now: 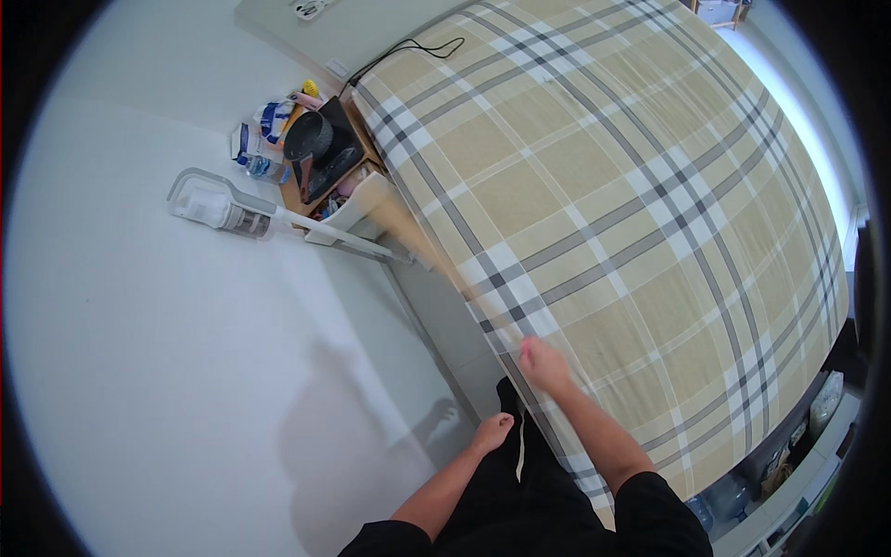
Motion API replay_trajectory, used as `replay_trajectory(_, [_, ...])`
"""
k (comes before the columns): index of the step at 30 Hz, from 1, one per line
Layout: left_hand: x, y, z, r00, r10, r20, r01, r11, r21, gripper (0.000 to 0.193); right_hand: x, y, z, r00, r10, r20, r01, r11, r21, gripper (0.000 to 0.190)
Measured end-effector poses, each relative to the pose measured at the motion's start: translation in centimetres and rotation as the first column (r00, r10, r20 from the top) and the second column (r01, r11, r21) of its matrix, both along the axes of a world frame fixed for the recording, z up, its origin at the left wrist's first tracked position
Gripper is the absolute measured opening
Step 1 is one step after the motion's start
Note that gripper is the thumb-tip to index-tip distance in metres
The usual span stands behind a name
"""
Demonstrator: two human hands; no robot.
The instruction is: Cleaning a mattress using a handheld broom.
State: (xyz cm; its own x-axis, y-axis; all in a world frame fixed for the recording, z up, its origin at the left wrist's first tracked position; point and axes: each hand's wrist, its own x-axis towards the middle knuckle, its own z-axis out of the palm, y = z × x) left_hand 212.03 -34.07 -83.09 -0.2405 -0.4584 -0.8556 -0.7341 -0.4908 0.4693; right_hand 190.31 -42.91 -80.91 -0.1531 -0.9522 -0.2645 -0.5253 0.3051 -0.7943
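My right hand (546, 366) is closed around a long tan tool (411, 230), possibly a bed brush. Motion blurs the tool so much that its exact kind cannot be told. It reaches up and left from my fist, along the near edge of a mattress with a beige plaid cover (557, 202). My fist is just above the cover; whether it touches is unclear. Lower and to the left, my left hand (494, 432) hangs in front of my dark trousers. Its fingers are curled in, and nothing shows in them.
A stick vacuum cleaner (237, 209) leans against the white wall (174, 334). Behind it, a small cabinet (369, 163) bears a frying pan (308, 136), a water bottle (264, 168) and packets. A black cable (418, 47) lies at the mattress corner. Narrow floor (452, 334) runs between bed and wall.
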Motion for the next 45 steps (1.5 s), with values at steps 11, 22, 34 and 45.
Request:
replay_trajectory(11, [3.9,2.2,1.3,0.983,-0.139,0.117,0.151,0.984,-0.096,0.032,2.4,-6.3,-2.2,0.934,0.355,-0.038,-0.324,0.887,0.330,0.027])
replay_trajectory(22, [-4.8,-4.8,3.3,0.821,-0.539,0.188,0.569,0.798,-0.198,0.033,-14.1,17.6,-1.2,0.597,-0.767,-0.235,0.802,0.570,0.177,0.020])
replay_trajectory(34, [-19.5,-6.7,11.9,0.485,-0.863,0.139,0.698,0.286,-0.656,0.022,-10.2,20.4,-0.2,0.970,-0.243,-0.002,0.240,0.957,0.164,0.024])
replay_trajectory(45, [-17.3,-4.1,8.2,0.186,-0.977,0.107,0.881,0.117,-0.458,0.030,-24.1,5.8,-2.3,0.694,-0.720,0.013,0.716,0.692,0.096,0.031])
